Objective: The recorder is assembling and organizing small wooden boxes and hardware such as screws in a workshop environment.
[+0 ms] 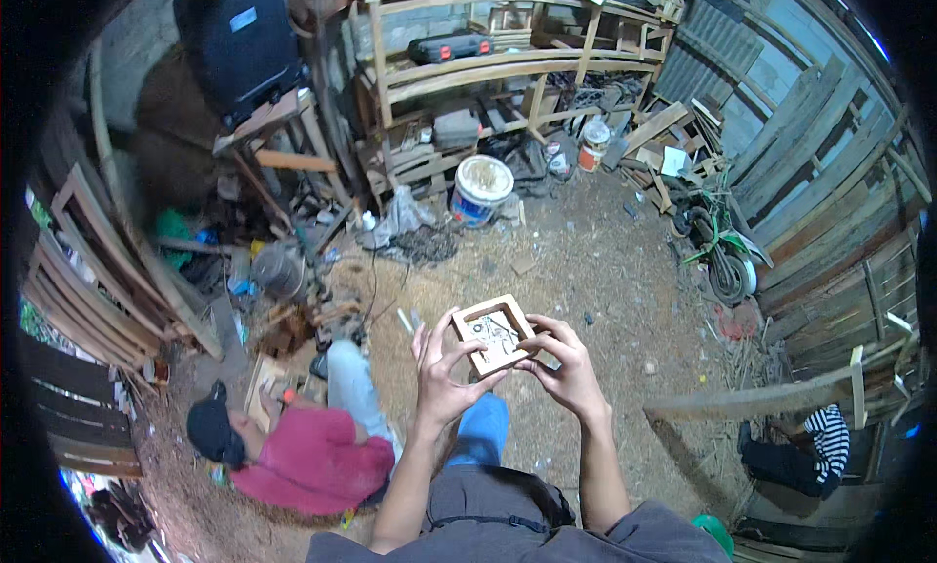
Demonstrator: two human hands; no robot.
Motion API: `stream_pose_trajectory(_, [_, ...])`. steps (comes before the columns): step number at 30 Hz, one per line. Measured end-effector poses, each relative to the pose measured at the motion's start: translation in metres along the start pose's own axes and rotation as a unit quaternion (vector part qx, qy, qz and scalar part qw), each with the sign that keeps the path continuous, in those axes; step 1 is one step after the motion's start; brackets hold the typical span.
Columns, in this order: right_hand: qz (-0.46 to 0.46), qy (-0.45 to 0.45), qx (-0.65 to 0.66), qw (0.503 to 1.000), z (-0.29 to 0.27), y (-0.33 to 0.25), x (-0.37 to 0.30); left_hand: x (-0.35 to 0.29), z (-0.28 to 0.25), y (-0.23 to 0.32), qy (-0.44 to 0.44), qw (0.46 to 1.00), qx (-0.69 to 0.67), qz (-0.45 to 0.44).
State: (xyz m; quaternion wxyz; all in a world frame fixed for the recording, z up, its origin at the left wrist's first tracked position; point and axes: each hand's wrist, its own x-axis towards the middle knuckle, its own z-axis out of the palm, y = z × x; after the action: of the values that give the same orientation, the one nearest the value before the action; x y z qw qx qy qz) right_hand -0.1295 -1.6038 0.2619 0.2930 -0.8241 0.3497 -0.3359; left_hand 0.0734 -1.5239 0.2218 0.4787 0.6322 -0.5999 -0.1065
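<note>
Left hand point(444, 389) and right hand point(569, 370), grip of each holding a square wooden frame point(484, 306); dirt floor point(634, 309) beneath

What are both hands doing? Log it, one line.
left hand: holding square wooden frame; right hand: holding same frame; beyond: white-and-blue bucket

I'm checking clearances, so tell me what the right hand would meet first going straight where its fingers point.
The right hand would meet the small square wooden frame first; its fingers seem to touch the frame's right side.
</note>
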Motion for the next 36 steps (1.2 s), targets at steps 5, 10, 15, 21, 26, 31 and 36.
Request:
stream_pose_trajectory(5, [-0.029, 0.011, -0.038, 0.999, -0.028, 0.093, 0.113, 0.135, 0.068, -0.039, -0.004, 0.999, 0.027, 0.037])
stream_pose_trajectory(10, [-0.022, 0.061, -0.087, 0.994, -0.086, 0.160, 0.231, 0.288, 0.134, -0.051, -0.077, 0.997, -0.008, 0.024])
stream_pose_trajectory(15, [-0.026, 0.080, -0.086, 0.993, -0.148, 0.245, 0.329, 0.415, 0.211, -0.044, -0.087, 0.993, -0.061, 0.050])
stream_pose_trajectory(21, [-0.079, 0.057, -0.073, 0.993, -0.178, 0.392, 0.451, 0.535, 0.324, -0.089, -0.078, 0.994, 0.073, 0.034])
stream_pose_trajectory(26, [-0.141, -0.007, -0.024, 0.990, -0.203, 0.516, 0.579, 0.630, 0.426, -0.134, 0.036, 0.996, 0.027, -0.071])
stream_pose_trajectory(31, [-0.198, -0.113, 0.023, 0.973, -0.243, 0.575, 0.710, 0.723, 0.479, -0.127, 0.176, 0.976, 0.075, -0.101])
stream_pose_trajectory(36, [-0.171, -0.123, 0.144, 0.967, -0.225, 0.634, 0.815, 0.790, 0.503, -0.168, 0.200, 0.958, 0.124, -0.161])
